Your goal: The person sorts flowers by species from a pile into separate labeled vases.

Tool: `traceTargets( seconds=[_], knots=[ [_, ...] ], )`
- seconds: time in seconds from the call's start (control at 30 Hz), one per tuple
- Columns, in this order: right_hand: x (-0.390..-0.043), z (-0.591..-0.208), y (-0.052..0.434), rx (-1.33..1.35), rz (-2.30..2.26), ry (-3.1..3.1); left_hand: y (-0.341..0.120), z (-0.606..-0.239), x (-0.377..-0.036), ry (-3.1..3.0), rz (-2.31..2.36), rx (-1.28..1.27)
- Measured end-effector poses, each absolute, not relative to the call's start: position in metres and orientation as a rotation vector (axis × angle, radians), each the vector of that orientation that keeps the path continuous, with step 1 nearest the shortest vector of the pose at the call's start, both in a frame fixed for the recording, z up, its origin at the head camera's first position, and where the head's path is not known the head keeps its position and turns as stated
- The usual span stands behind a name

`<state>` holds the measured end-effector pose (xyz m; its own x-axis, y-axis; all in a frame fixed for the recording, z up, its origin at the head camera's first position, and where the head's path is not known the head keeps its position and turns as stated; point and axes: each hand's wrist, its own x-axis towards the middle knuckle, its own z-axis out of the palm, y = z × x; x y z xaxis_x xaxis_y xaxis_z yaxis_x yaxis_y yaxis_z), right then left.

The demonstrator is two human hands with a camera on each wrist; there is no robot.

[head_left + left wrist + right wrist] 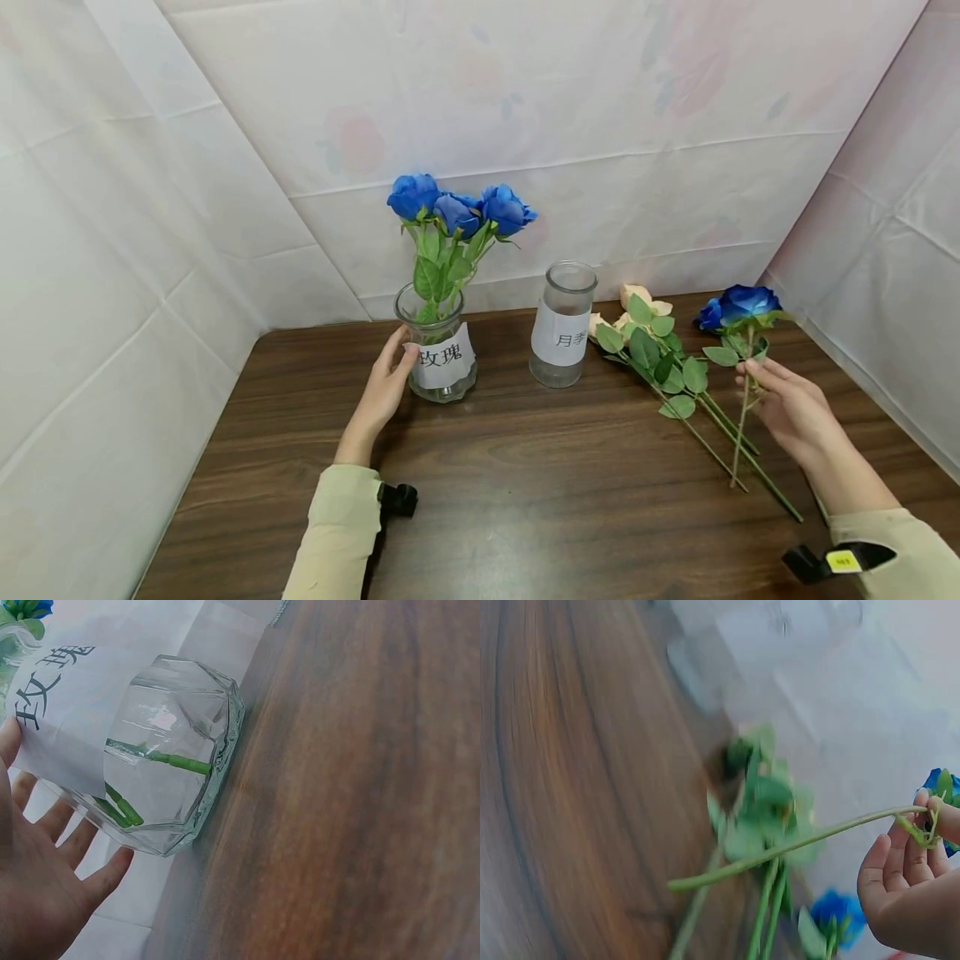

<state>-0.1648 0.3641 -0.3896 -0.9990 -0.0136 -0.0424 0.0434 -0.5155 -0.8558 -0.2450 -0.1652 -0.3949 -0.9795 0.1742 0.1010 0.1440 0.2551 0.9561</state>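
My left hand [381, 392] holds the left side of a glass vase [444, 390], its thumb at the front by a white paper label and its fingers curving behind. Several blue roses [459, 214] stand in this vase, and their green stem ends [189, 763] show through the faceted base in the left wrist view. On the right, my right hand [801, 410] pinches a blue rose [752, 302] by its stem [802, 841], thumb against fingertips just below the leaves. Another blue rose [838, 919] lies lower, partly hidden behind the held one in the head view.
A second glass vase [558, 372], with a paper label and no flowers, stands right of the first. Beside it, several cream roses [636, 297] lie with their stems toward the front. White patterned cloth [480, 108] encloses the back and sides of the brown wooden table [480, 517].
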Motion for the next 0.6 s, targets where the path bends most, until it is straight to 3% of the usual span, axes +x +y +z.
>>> traceTargets(
  seconds=[0.27, 0.6],
  knots=[
    [-0.158, -0.361, 0.302, -0.292, -2.673, 1.468, -0.166, -0.394, -0.244, 2.475, 1.875, 0.302],
    [-0.164, -0.316, 0.215, -0.409, -2.677, 1.586, -0.171, -0.42, -0.261, 2.487, 1.889, 0.324]
  ],
)
